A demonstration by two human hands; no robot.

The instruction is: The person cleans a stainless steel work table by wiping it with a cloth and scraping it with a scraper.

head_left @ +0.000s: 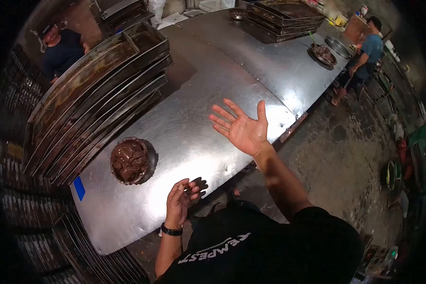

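Note:
My right hand [241, 128] is raised above the metal table [213, 66], palm up, with its fingers spread and nothing in it. Near the table's front edge, my left hand [179, 201] has loosely bent fingers, a little apart, and I see nothing held in it. A dark bracelet [171, 230] circles that wrist. To the left of my left hand, a round bowl of thick brown paste [129, 161] rests on the table. Neither hand touches the bowl.
Stacked long metal trays [99, 94] cover the table's left side; more trays [284, 21] stand at the far end. Near these are a second bowl of brown paste [323, 54] and a round pan [338, 47]. One person [64, 49] is behind the trays, another [370, 49] at far right.

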